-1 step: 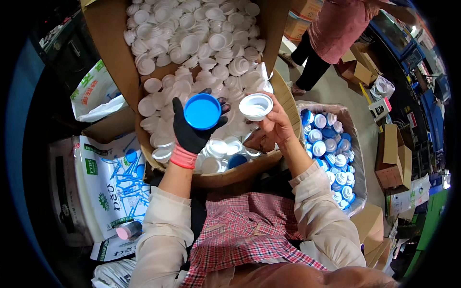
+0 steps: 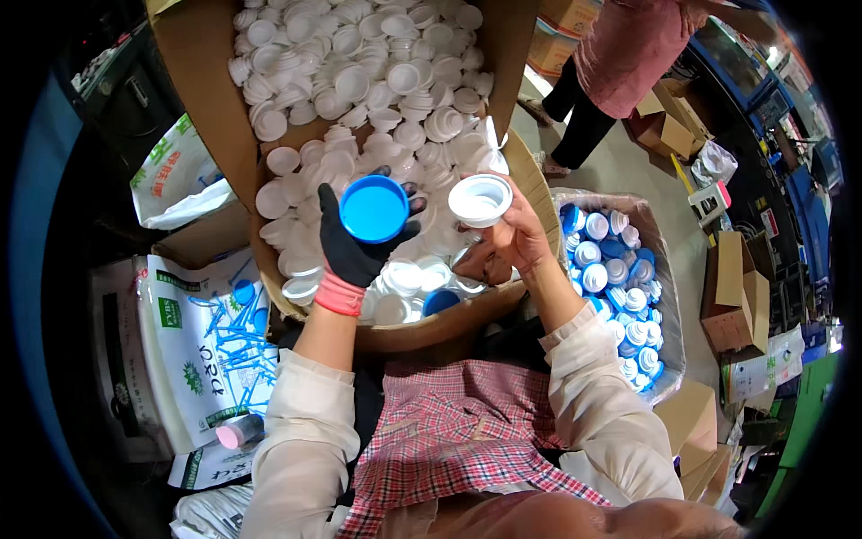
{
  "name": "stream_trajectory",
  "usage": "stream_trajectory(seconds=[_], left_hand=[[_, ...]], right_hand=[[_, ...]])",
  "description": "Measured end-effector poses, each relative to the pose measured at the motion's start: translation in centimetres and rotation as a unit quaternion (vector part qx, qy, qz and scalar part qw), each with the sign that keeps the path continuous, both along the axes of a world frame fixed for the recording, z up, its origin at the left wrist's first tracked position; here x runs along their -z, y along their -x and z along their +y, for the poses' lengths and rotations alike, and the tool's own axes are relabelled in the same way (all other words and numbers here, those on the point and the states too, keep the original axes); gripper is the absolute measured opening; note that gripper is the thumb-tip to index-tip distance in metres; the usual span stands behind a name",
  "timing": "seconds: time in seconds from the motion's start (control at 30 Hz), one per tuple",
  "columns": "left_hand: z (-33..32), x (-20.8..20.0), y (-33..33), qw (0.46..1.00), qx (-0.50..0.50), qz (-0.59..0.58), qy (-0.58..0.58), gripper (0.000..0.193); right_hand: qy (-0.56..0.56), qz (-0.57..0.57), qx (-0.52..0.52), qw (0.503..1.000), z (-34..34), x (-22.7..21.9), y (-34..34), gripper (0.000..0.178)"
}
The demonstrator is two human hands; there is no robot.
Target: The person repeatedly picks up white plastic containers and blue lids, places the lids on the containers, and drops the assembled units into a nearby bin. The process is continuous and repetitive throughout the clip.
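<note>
From where I stand, the black-gloved left hand (image 2: 346,247) cups a blue screw cap (image 2: 373,209), hollow side up, its fingers curled around the rim. The bare right hand (image 2: 523,235) pinches a white stepped cap (image 2: 480,201) between thumb and fingers, just beside the blue one — the two caps are apart. Both are held above the near half of a big cardboard box (image 2: 422,338), where white caps (image 2: 350,85) heap toward the far edge; another blue cap (image 2: 440,301) lies by its near edge. Along the box's right edge — a lined bin (image 2: 669,364) of blue-and-white caps (image 2: 636,332).
</note>
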State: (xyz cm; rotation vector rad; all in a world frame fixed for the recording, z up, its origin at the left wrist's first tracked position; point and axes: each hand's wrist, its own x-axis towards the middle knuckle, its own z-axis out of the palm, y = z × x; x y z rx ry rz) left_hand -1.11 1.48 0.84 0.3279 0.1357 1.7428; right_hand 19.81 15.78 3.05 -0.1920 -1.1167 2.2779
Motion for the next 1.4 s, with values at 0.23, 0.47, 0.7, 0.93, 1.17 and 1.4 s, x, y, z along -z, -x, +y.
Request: stream_trajectory(seconds=[0.23,0.47,0.7,0.93,1.17,1.4], left_hand=[[0.5,1.0,-0.2,0.998,0.044,-0.027,-0.038,0.08],[0.5,1.1,-0.5,0.998,0.059,-0.027,-0.015,0.074],[0.5,-0.3,-1.2,0.992,0.106,-0.015,-0.061,0.069],[0.6,1.6,0.1,0.99,0.123,0.036,-0.059,0.076],[0.5,1.6,-0.7,0.989,0.097,0.009,0.109,0.082],[0.9,6.9,-2.2,0.924,-0.034,0.36,0.125,0.056]], right_hand=[[0.029,0.003,0.026,0.999,-0.3,-0.8,-1.8,0.064],[0.084,-0.004,0.045,0.995,0.3,0.5,-2.6,0.043],[0.122,-0.051,0.079,0.988,0.6,0.1,-2.2,0.043],[0.12,-0.057,-0.055,0.99,1.5,2.1,-2.7,0.046],[-0.186,0.005,0.024,0.982,-1.6,-1.0,-1.1,0.029],[-0.693,-0.073,0.063,0.714,-5.1,-2.7,1.8,0.047]])
